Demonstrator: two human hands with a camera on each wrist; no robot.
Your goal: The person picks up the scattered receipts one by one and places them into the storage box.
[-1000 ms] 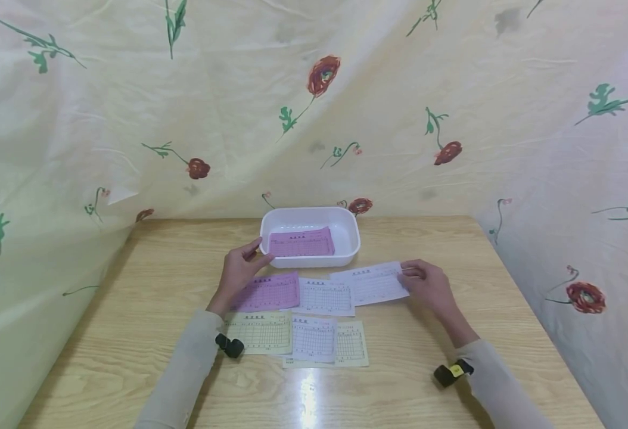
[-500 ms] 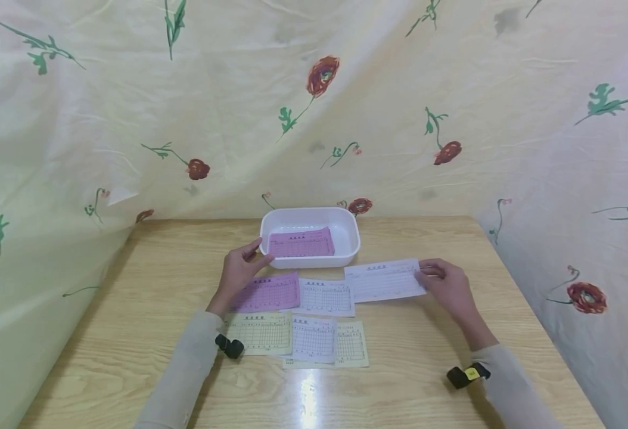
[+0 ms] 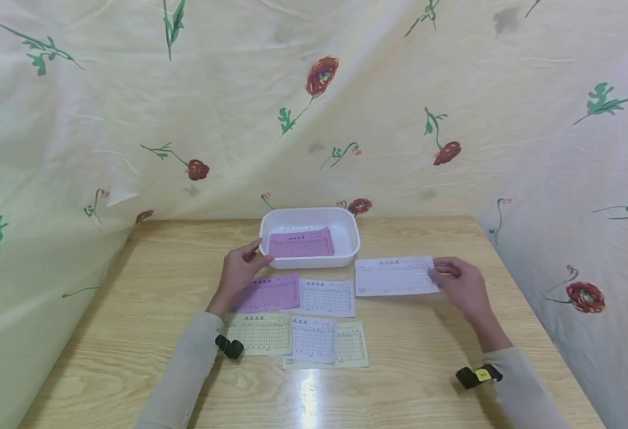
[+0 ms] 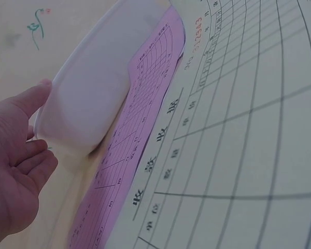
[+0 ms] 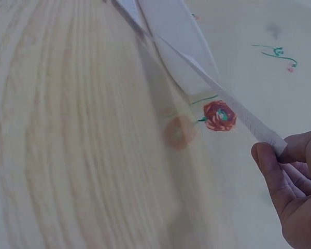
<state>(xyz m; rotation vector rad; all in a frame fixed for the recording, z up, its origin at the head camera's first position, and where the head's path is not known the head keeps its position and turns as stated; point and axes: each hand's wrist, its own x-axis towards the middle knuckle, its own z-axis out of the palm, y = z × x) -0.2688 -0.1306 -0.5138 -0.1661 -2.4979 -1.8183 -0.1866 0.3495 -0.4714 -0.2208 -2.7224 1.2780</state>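
Observation:
My right hand [image 3: 461, 285] pinches the right end of a white printed receipt slip [image 3: 397, 277] between thumb and fingers, holding it above the table. In the right wrist view this slip [image 5: 249, 118] appears nearly edge-on. My left hand [image 3: 241, 273] holds the left end of a white plastic tray [image 3: 341, 261]; in the left wrist view its thumb is at the rim and its fingers curl by the wall. A stack of pink slips [image 3: 301, 244] lies inside the tray. In front, a pink slip [image 3: 271, 292] lies partly behind the left wrist, next to a white slip [image 3: 326, 297].
Nearer me lie a yellow slip [image 3: 260, 333], another white slip [image 3: 314, 341] and a second yellow slip [image 3: 353, 344] partly under it. All rest on a wood-grain table [image 3: 426, 387]. A flowered cloth [image 3: 228, 107] hangs behind and at the sides.
My right hand has moved right with the white slip, pulling it away from the other papers, and the slip now lies straighter. The left hand and the tray have stayed in place.

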